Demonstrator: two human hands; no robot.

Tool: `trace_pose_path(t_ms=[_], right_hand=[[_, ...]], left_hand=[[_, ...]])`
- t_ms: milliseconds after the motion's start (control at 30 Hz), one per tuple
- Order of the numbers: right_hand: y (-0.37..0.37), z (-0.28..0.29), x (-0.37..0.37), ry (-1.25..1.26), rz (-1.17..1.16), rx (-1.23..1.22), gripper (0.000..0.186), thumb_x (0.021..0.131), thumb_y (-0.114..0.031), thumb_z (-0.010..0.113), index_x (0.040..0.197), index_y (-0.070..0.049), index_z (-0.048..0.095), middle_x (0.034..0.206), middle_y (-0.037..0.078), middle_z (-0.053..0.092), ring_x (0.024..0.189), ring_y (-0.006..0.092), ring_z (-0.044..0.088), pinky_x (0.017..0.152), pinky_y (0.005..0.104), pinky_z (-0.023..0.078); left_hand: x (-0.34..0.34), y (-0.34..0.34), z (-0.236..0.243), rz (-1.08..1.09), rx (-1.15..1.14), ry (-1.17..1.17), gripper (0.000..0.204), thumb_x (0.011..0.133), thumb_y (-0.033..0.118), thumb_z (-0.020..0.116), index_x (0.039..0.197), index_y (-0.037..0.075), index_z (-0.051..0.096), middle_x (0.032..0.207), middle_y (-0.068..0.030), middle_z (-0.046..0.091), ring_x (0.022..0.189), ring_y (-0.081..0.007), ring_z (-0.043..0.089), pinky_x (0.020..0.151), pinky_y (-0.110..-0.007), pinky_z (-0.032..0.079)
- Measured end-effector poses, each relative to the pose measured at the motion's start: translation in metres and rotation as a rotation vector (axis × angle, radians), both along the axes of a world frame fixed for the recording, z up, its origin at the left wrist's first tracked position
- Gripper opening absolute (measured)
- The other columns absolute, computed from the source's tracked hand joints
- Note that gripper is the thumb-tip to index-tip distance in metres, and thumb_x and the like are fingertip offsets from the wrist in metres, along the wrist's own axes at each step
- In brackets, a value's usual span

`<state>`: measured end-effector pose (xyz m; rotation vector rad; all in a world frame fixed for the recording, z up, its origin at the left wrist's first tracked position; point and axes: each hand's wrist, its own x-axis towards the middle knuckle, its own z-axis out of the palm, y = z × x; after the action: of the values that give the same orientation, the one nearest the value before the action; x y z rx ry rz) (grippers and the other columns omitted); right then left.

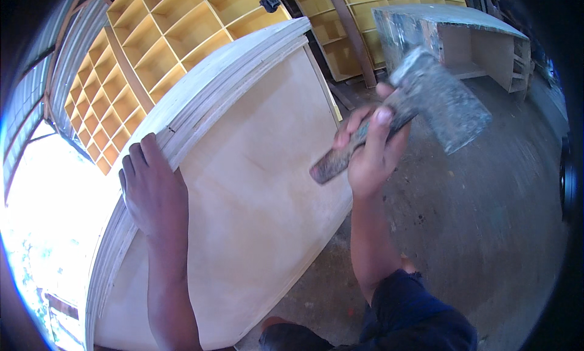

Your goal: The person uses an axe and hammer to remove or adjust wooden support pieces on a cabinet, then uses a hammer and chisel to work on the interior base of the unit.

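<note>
upper right: tool [423,92], broad scuffed grey head [453,104] | right fingers [378,129] clamped on handle [331,165] | left fingers [139,155] over panel [255,193] edge, grip unclear

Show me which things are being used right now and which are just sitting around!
Being used:
- broad-headed tool, held in the right grip
- big pale wooden piece, with the left grip on its edge

Seemingly just sitting around:
- yellow compartment shelves behind
- worn, open-fronted box unit
- small black object, too small to identify
</note>
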<state>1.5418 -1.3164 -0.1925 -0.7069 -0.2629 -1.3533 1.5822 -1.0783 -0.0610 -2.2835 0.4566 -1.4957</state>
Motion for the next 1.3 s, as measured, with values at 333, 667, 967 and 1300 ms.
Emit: trace_pose_path(t_ms=[333,667,967,1300], right_hand=[[-0.033,0.003,0.063,0.514,-0.111,-0.345,0.033,0.102,-0.028,0.055,0.118,-0.001,0.051,0.079,0.010,0.062,0.064,0.0131,0.062,0.056,0.0331,0.050],[0.051,-0.054,-0.010,0.186,0.329,0.053,0.028,0.104,-0.020,0.048,0.123,0.001,0.044,0.072,0.002,0.052,0.053,0.0087,0.049,0.047,0.0253,0.043],[0.131,-0.088,-0.021,0.352,0.363,-0.515,0.019,0.098,-0.017,0.057,0.106,-0.001,0.054,0.087,0.012,0.056,0.078,0.0211,0.055,0.073,0.0369,0.047],[0.206,-0.131,-0.024,0.489,0.496,-0.696,0.015,0.100,-0.018,0.052,0.098,-0.005,0.046,0.075,0.001,0.052,0.062,0.0108,0.048,0.054,0.0282,0.039]], left_hand=[[0.002,-0.006,0.003,-0.036,-0.020,0.014,0.048,0.078,0.001,0.075,0.120,0.004,0.053,0.106,-0.0120,0.059,0.100,-0.0293,0.060,0.088,-0.042,0.050],[0.001,0.003,-0.002,-0.028,-0.001,0.022,0.053,0.079,0.001,0.075,0.126,0.003,0.051,0.109,-0.0117,0.059,0.103,-0.0292,0.060,0.091,-0.042,0.048],[-0.024,0.119,-0.006,0.044,0.094,-0.133,0.075,0.083,0.009,0.073,0.150,0.013,0.041,0.145,-0.0127,0.049,0.137,-0.0289,0.045,0.117,-0.049,0.028],[-0.099,0.347,-0.009,0.233,0.026,-0.072,0.076,0.072,0.038,0.081,0.137,0.010,0.053,0.133,-0.0077,0.058,0.130,-0.0274,0.050,0.116,-0.053,0.027]])
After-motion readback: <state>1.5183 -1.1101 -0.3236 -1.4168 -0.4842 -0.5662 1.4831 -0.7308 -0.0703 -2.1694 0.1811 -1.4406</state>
